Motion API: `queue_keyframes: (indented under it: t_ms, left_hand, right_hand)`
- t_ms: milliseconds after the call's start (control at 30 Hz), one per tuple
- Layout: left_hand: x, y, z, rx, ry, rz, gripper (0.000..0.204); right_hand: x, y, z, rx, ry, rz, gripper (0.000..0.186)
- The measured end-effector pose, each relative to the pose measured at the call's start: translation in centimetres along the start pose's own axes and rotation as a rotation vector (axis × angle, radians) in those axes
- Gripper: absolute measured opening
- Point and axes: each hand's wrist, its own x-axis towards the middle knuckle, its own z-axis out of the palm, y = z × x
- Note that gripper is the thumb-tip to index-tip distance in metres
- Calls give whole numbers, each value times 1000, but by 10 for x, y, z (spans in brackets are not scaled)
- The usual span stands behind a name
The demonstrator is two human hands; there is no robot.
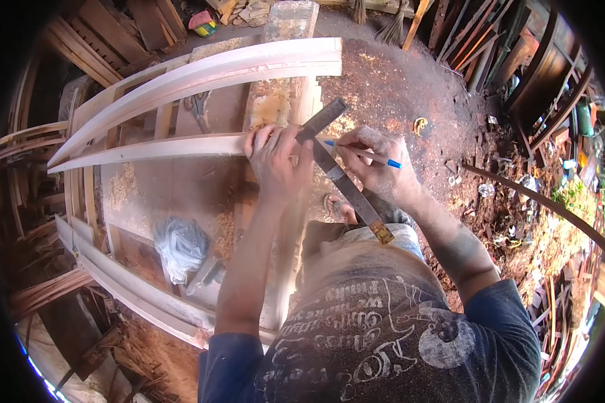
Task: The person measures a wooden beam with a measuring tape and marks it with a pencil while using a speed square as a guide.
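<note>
My left hand (279, 161) is closed around the end of a long pale wooden strip (181, 147), its thumb and fingers also against a dark metal carpenter's square (343, 180). One arm of the square reaches up to the right. The other slants down toward my waist, ending in a brownish, worn tip. In my right hand (383, 164) is a pen (378, 158) with blue ends, pinched between the fingers. Its point is close to the square's edge, by the strip's end. Whether it touches the wood I cannot tell.
Beyond the strip lies a wider curved timber (215, 69) on the workbench (272, 101). Scissors (197, 111) and a clear plastic bag (180, 248) rest there too. Shavings cover the floor (396, 87). Stacked boards stand at left and far right; a long dark strip (538, 198) crosses the right.
</note>
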Motion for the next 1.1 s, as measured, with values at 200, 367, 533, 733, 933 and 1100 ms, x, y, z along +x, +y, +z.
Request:
queue_keyframes:
  t_ms: [200, 367, 533, 733, 933, 1100]
  left_hand:
    - [-1, -2, 1, -4, 11, 10, 33]
    - [-1, -3, 2, 10, 11, 14, 34]
    - [-1, -2, 3, 10, 12, 11, 35]
    - [-2, -3, 2, 3, 11, 10, 36]
    - [-2, -3, 5, 9, 21, 11, 37]
    - [-3, -3, 4, 6, 19, 10, 36]
  right_hand:
    - [-4, 3, 5, -99, -10, 0, 12]
    - [2, 2, 8, -29, -59, -13, 11]
    - [12, 0, 13, -55, -57, 18, 10]
    - [-1, -13, -10, -104, -186, 103, 8]
    - [-3, -7, -9, -100, -117, 15, 7]
    - [9, -6, 13, -62, -134, 23, 7]
